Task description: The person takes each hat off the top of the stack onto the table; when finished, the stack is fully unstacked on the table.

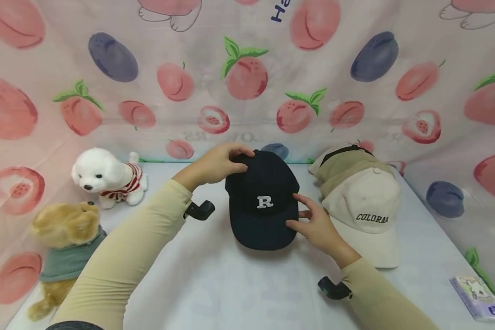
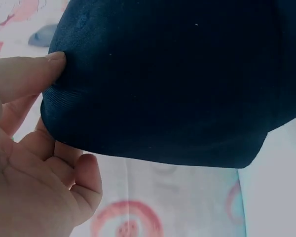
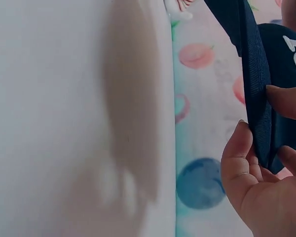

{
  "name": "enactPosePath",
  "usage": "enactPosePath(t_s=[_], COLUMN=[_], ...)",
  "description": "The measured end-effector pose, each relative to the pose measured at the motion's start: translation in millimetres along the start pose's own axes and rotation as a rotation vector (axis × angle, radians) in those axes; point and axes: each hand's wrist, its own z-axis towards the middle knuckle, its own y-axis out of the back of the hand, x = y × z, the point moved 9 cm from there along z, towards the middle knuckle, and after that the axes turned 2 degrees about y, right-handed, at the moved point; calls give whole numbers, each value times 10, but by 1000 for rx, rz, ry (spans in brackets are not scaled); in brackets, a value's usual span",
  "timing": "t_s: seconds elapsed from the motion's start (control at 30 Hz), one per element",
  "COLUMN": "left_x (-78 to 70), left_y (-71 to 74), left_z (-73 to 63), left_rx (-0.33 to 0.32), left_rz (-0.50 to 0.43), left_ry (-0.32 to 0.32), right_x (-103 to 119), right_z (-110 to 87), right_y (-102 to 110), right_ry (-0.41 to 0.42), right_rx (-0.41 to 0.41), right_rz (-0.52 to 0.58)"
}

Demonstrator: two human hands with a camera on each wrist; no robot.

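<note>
A dark navy baseball cap (image 1: 265,183) with a white letter R faces the head camera, brim down, held above the white table. At its crown my left hand (image 1: 216,165) pinches the fabric, thumb in front and fingers behind. In the left wrist view the thumb of that hand (image 2: 34,148) presses the cap (image 2: 163,84). My right hand (image 1: 319,224) holds the cap's right side where the brim meets the crown. The right wrist view shows the brim (image 3: 256,84) edge-on, between the thumb and fingers of the right hand (image 3: 271,192).
To the right lies a cream cap (image 1: 365,197) lettered "COLORA", overlapping an olive-beige cap (image 1: 342,167). A white plush dog (image 1: 107,176) in a striped shirt and a tan plush toy (image 1: 68,243) sit at left. A small purple packet (image 1: 478,298) lies at front right.
</note>
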Motion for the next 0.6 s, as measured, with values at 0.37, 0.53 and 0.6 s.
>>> enactPosePath(t_s=[0.37,0.53,0.6], left_x=[366,568,651], left_y=[368,528,597], left_z=[-100,-144,-168], left_rx=[-18,-55,-73], left_rz=[-13,45,87], left_ry=[72,119,143], right_x=[125,158,183], right_z=[324,460,520], right_y=[-532,-730,-808], right_ry=[-49,-78,-78], right_rx=[38,52,58], right_rz=[59,52,47])
